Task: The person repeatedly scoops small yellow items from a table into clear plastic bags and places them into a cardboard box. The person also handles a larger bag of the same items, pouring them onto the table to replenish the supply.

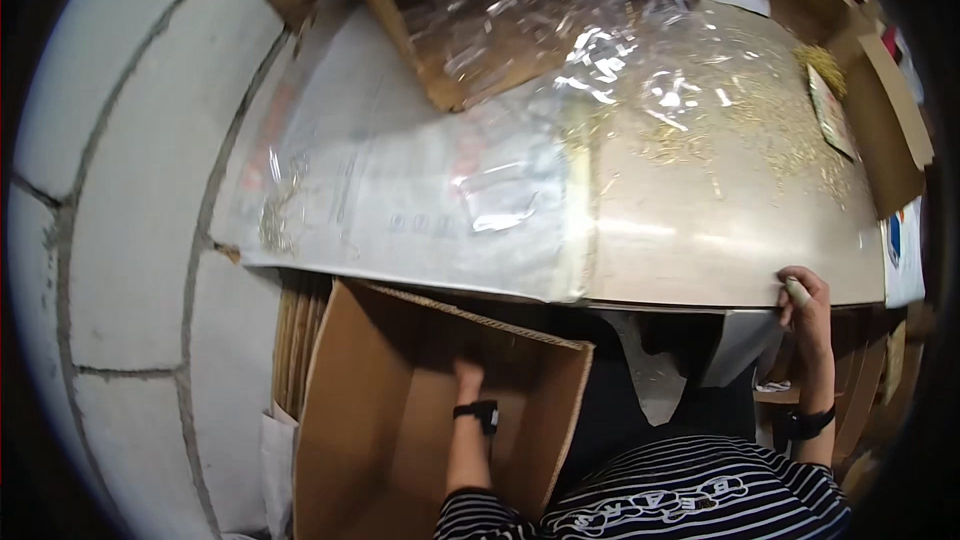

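Nearest the camera is the black-and-white striped shirt [690, 480] of the person, and just to its left stands an open cardboard box [350, 400], its mouth below the near edge of the surface [690, 275], toward that edge's left part. The left hand [467, 370] is down inside this box, a black band [478, 414] on its wrist; its fingers fade into shadow, so whether its grip is apart, together or clamped on something I cannot tell. The right hand [806, 300] is at the near edge close to the right corner, fingers bent, with something pale by the fingertips; whether the grip pinches it or the edge is unclear. Along the far edge lies a heap of clear plastic [545, 5], while gold-coloured bits [690, 140] are scattered across the right half toward a small packet [829, 115] by the right edge. The step in hand seems to be reaching into the box or settling its inside; the next move would probably call for drawing the left arm out clear of the box's walls.
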